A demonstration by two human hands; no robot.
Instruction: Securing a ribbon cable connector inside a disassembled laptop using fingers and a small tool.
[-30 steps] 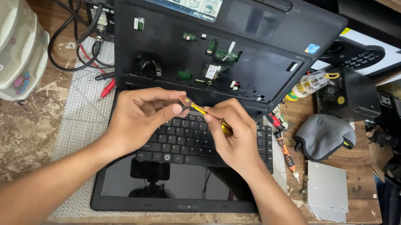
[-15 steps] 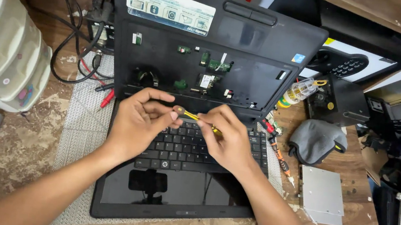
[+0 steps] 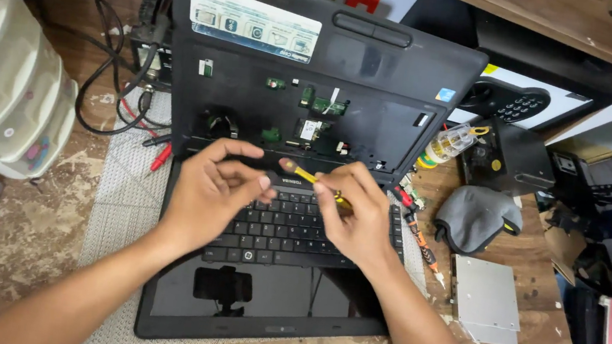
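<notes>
Yellow-handled screwdriver (image 3: 310, 179) pinched in right hand (image 3: 358, 220), grip closed on shaft, above laptop keyboard (image 3: 280, 227) at table's (image 3: 30, 233) middle. Left hand (image 3: 211, 192) curled loosely, nothing visibly held, fingertips near tool tip, seemingly for steadying. White rectangular label (image 3: 254, 24) seen on laptop's far edge; small blue sticker (image 3: 446, 95) at its right.

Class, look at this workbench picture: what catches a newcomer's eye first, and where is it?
At centre, the opened black laptop with exposed green circuit boards. Over its keyboard, the left hand and right hand hold a thin yellow-handled tool. To the right lie a grey cloth pouch and a flat silver drive.
</notes>
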